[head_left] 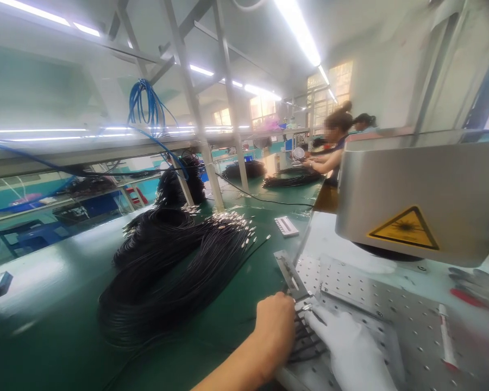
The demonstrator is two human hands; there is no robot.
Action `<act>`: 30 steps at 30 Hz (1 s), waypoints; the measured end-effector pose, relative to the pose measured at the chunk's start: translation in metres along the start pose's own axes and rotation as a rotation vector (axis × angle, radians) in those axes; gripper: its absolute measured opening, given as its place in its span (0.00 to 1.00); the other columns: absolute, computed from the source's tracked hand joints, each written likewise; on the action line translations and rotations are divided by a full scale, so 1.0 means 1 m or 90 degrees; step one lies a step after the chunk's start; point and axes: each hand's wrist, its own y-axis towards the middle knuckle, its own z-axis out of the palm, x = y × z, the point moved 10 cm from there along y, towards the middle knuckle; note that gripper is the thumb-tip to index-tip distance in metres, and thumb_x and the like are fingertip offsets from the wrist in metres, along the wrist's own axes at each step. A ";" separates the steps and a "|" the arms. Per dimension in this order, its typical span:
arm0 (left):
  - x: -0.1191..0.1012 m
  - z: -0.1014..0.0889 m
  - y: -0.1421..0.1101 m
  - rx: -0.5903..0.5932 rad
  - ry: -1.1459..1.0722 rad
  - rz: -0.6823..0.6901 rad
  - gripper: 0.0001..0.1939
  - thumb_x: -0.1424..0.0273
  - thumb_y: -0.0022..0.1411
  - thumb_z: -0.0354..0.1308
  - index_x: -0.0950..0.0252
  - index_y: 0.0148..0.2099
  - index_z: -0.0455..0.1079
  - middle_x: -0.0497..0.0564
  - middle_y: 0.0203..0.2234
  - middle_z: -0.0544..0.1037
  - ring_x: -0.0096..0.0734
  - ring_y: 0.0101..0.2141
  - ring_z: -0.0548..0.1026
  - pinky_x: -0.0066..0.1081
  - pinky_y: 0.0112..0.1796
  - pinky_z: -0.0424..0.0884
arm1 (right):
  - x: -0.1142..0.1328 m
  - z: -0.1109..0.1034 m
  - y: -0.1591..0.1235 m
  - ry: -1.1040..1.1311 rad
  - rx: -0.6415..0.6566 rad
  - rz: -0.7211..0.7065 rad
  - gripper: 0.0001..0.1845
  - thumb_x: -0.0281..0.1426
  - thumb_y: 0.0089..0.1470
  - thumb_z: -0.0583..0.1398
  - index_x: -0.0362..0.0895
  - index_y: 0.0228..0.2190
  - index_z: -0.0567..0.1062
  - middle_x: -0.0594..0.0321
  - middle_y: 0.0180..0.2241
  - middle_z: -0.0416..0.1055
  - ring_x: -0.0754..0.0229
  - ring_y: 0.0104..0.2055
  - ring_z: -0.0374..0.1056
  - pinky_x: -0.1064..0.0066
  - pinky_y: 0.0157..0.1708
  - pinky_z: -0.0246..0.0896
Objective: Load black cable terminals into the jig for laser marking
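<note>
My left hand point(275, 328) is bare and closed, its fingers curled beside a slotted metal fixture point(288, 271) at the plate's left edge. Several black cables point(307, 350) run out from under it toward my other hand. My right hand point(350, 345) wears a white glove. Its fingertips pinch at a small shiny cable plug point(307, 307) at the near end of the fixture. The fingers partly hide the grip. To the left lies a big looped bundle of black cables point(167, 282) with silvery plug ends.
A metal machine head with a laser warning sign point(403, 228) overhangs a perforated plate point(362, 293). On the plate lies a white-and-red marker point(447, 334); gloves point(478, 288) lie beyond. A small pale block point(286, 226) rests on the green table. Upright frame posts stand behind; co-workers sit farther back.
</note>
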 end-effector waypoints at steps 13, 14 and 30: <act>-0.005 0.002 0.006 0.039 0.010 0.041 0.13 0.78 0.58 0.51 0.71 0.41 0.77 0.63 0.41 0.80 0.52 0.43 0.79 0.40 0.42 0.75 | 0.000 -0.047 0.000 0.168 -0.073 -0.045 0.36 0.14 0.51 0.49 0.59 0.51 0.74 0.65 0.50 0.73 0.57 0.40 0.70 0.71 0.35 0.63; -0.006 0.002 0.006 0.042 0.010 0.044 0.14 0.78 0.58 0.52 0.71 0.41 0.77 0.63 0.41 0.80 0.53 0.44 0.78 0.41 0.42 0.75 | 0.000 -0.049 0.001 0.181 -0.068 -0.042 0.34 0.15 0.52 0.50 0.58 0.50 0.75 0.64 0.49 0.73 0.56 0.40 0.70 0.71 0.35 0.63; -0.046 0.003 -0.034 -0.035 -0.037 0.273 0.14 0.78 0.59 0.50 0.70 0.46 0.71 0.59 0.48 0.74 0.42 0.50 0.71 0.36 0.52 0.68 | -0.077 0.011 -0.029 0.665 -0.166 0.069 0.33 0.29 0.47 0.44 0.45 0.50 0.77 0.59 0.51 0.72 0.54 0.54 0.67 0.55 0.60 0.57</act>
